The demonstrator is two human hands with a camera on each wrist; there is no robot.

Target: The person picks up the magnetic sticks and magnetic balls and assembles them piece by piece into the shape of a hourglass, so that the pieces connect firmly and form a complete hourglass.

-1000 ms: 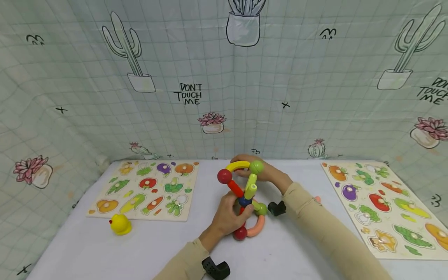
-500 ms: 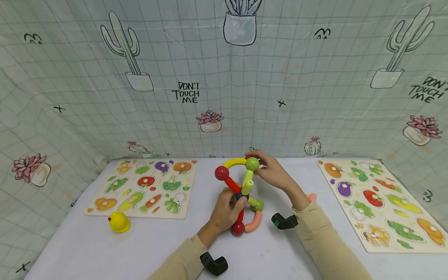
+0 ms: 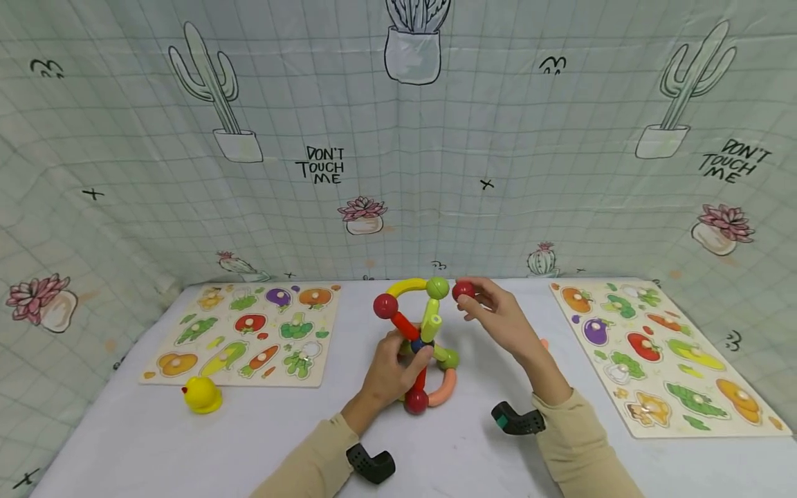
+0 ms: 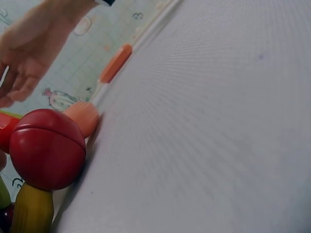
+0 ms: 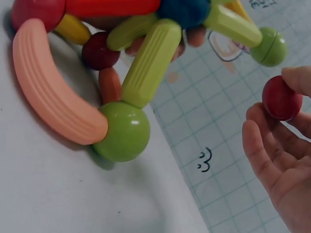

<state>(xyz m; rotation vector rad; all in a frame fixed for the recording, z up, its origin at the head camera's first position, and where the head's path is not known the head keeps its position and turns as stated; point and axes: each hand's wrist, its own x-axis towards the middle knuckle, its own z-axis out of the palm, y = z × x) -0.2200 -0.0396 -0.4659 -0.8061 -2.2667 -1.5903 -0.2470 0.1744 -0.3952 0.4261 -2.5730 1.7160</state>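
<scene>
A toy structure of magnetic rods and balls stands at the middle of the table in the head view. My left hand (image 3: 389,370) grips it around the dark blue ball (image 3: 420,346) at its centre. A red rod (image 3: 406,326), a yellow curved rod (image 3: 406,285) and a green ball (image 3: 437,288) form its upper part. Below, a pink curved rod (image 3: 444,389) joins another red ball (image 3: 416,401). My right hand (image 3: 501,321) pinches a loose red ball (image 5: 282,98) between thumb and fingers, just right of the green ball and apart from it.
Vegetable puzzle boards lie on the left (image 3: 249,335) and right (image 3: 669,360) of the white table (image 3: 461,463). A yellow toy duck (image 3: 202,395) sits before the left board. A loose pink rod (image 4: 115,63) lies beyond the structure, mostly hidden by the right arm in the head view.
My right hand has come out from behind the structure and moved right, drawing the red ball away from the green one. My left hand keeps its grip. The head view has shifted slightly.
</scene>
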